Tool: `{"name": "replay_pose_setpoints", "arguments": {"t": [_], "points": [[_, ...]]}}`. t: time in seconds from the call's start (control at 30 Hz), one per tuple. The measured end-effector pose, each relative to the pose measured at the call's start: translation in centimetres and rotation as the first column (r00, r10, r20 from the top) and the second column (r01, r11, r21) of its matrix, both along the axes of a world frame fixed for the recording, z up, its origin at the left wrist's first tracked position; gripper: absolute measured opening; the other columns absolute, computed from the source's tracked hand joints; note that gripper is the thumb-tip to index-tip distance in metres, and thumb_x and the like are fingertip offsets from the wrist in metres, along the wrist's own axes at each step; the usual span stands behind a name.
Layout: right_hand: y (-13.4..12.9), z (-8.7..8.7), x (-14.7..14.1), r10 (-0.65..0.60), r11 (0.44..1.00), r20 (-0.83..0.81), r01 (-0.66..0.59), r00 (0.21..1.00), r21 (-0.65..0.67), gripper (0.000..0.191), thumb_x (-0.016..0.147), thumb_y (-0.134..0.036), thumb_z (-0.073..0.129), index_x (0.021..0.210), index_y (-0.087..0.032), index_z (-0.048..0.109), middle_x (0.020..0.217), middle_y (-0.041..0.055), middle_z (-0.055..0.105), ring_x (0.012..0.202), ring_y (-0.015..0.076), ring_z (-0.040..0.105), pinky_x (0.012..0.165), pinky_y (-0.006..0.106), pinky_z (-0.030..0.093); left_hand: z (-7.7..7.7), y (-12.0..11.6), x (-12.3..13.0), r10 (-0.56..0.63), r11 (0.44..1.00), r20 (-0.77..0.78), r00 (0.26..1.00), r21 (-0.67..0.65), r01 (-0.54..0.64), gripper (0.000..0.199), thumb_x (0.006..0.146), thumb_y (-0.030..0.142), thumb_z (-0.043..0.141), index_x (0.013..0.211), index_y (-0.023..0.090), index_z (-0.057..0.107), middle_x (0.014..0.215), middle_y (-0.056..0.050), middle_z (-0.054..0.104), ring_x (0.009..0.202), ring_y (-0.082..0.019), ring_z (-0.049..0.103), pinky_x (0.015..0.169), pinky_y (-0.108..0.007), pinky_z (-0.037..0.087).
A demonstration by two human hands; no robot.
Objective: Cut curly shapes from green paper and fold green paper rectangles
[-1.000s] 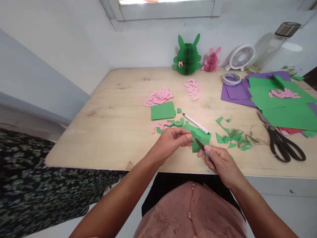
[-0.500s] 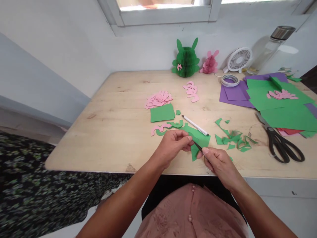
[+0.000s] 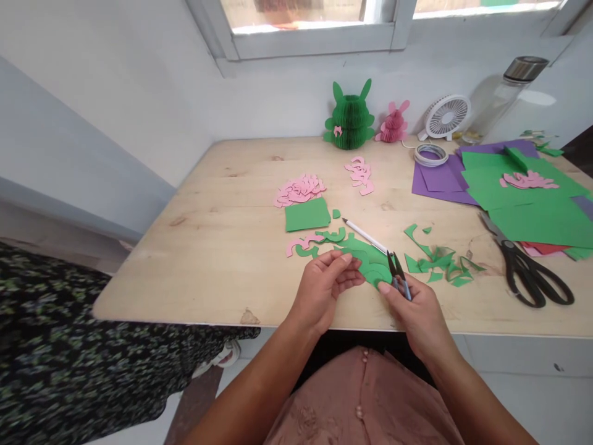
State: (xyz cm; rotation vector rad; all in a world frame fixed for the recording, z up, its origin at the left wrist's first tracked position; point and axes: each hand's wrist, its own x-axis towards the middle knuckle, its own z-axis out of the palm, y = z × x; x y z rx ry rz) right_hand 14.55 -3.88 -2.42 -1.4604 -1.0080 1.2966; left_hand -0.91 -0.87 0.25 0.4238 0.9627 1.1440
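Left hand (image 3: 328, 284): thumb and forefinger clamped on the left side of a curved green paper piece (image 3: 376, 272), the other fingers loosely curled. Right hand (image 3: 417, 309): the same piece pinched at its right end under the thumb; small black-bladed scissors (image 3: 400, 270) held among the fingers, blades parted and pointed away from the wearer. Green paper piece: suspended between both sets of fingertips, above the wooden table (image 3: 208, 247). Just beyond the fingertips, one white pen (image 3: 365, 235), laid aslant. Past the left fingers, pink and green curved cut-outs (image 3: 303, 242), then a green card (image 3: 307, 215) and a heap of pink cut-outs (image 3: 301, 188). Right of the right fingers, green offcuts (image 3: 435, 256), scattered; farther right, black-handled scissors (image 3: 509, 247). Farthest from the fingers, by the wall, one green honeycomb-paper rabbit (image 3: 351, 123), one pink honeycomb-paper rabbit (image 3: 393, 125) and one white fan (image 3: 447, 117), all stood upright.
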Motion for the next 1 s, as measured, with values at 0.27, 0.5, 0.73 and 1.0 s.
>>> {"name": "replay_pose_setpoints", "arguments": {"t": [0.27,0.5,0.73,1.0], "points": [[0.8,1.3,-0.1,0.120,0.992,0.015,-0.119,0.993,-0.046,0.040,0.072,-0.047,0.070,0.059,-0.021,0.041,0.054,-0.0076,0.025,0.048,0.0079,0.017,0.043,0.024,0.012,0.2,-0.9,-1.0,0.019,1.000,-0.046,0.999,0.024,-0.018,0.023,0.068,0.029,0.076,0.085,0.017,0.066,0.075,-0.001,0.070,0.072,-0.015,0.067,0.076,-0.029,0.053],[2.0,2.9,0.7,0.326,0.945,0.071,-0.324,0.943,-0.042,0.032,0.074,-0.041,0.067,0.063,-0.020,0.046,0.056,-0.0067,0.027,0.050,0.0081,0.019,0.045,0.024,0.013,0.9,-0.1,-2.8,-0.135,0.976,-0.324,0.936,0.120,0.182,0.023,0.069,0.036,0.075,0.079,0.015,0.071,0.069,-0.002,0.068,0.065,-0.014,0.063,0.070,-0.028,0.050],[3.1,3.5,0.6,0.245,0.969,0.041,-0.243,0.969,-0.046,0.040,0.066,-0.046,0.073,0.060,-0.020,0.043,0.056,-0.0081,0.027,0.049,0.0068,0.018,0.044,0.024,0.013,1.1,-0.6,-2.8,-0.226,0.954,-0.379,0.897,0.101,0.283,0.022,0.074,0.033,0.070,0.064,0.014,0.066,0.060,-0.003,0.068,0.056,-0.011,0.058,0.062,-0.023,0.047],[3.9,3.0,0.1,0.103,0.992,-0.102,-0.110,0.989,-0.064,0.038,0.060,-0.044,0.079,0.071,-0.018,0.054,0.055,-0.0084,0.034,0.047,0.0059,0.023,0.042,0.023,0.015,0.4,-1.3,-3.5,-0.308,0.950,-0.155,0.939,0.000,0.311,0.032,0.074,0.042,0.070,0.082,0.011,0.072,0.072,-0.009,0.073,0.064,-0.015,0.066,0.069,-0.027,0.052]]}}
